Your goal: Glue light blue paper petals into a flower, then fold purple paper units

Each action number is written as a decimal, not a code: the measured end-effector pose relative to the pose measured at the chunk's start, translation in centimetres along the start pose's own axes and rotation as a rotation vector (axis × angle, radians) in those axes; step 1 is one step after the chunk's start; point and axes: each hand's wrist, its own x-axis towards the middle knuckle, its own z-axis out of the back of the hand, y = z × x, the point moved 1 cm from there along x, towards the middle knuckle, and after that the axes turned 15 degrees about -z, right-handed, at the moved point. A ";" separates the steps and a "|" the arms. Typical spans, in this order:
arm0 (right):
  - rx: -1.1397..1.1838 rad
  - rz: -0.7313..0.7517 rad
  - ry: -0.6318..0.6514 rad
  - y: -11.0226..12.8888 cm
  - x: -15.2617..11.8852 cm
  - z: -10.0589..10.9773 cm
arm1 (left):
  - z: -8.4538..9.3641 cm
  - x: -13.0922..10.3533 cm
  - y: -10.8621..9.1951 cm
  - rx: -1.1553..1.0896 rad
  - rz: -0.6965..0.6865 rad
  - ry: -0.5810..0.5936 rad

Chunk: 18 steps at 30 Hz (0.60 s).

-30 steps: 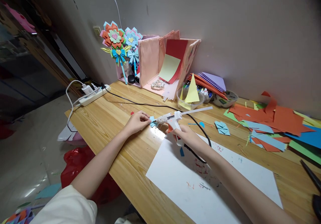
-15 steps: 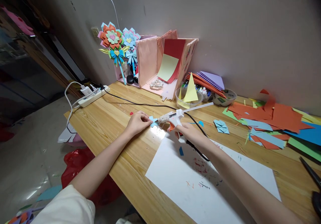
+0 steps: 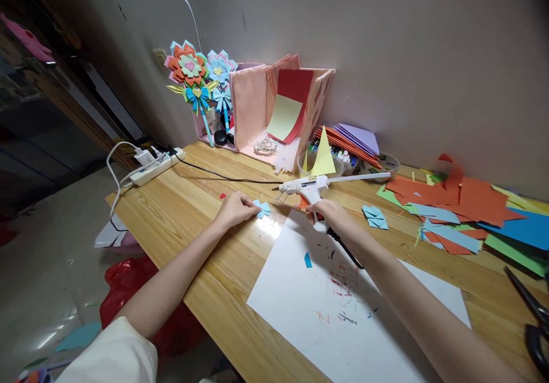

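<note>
Between its thumb and fingers, my left hand point(image 3: 237, 210) pinches the edge of a small light blue folded paper piece point(image 3: 263, 210), just above the wooden table. My right hand point(image 3: 328, 212) is wrapped round the handle of a white glue gun point(image 3: 309, 187) with an orange trigger. A white glue stick juts from its back, and its nozzle points left, a short way up and right of the blue piece. Another light blue folded piece point(image 3: 374, 217) lies on the table to the right of the glue gun.
White marked paper point(image 3: 300, 314) lies before me on the table point(image 3: 206, 200). Coloured paper scraps point(image 3: 454, 200) and black scissors point(image 3: 532, 308) are at right. Behind stand a pink box point(image 3: 251, 106), paper flowers point(image 3: 189, 66) and a clear bowl point(image 3: 338, 168). A power strip point(image 3: 156, 168) sits back left.
My right hand has drawn the glue gun right and up, so its nozzle is away from the blue piece. My left hand still pinches that piece. The view has shifted slightly.
</note>
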 end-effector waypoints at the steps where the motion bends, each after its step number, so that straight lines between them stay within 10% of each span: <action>1: 0.001 0.009 -0.008 -0.2 0.1 -0.2 | 0.0 -0.1 -0.1 0.008 0.019 0.001; 18: -0.457 0.498 -0.218 -2.2 3.5 -3.1 | 1.0 -0.6 1.5 0.079 -0.128 -0.128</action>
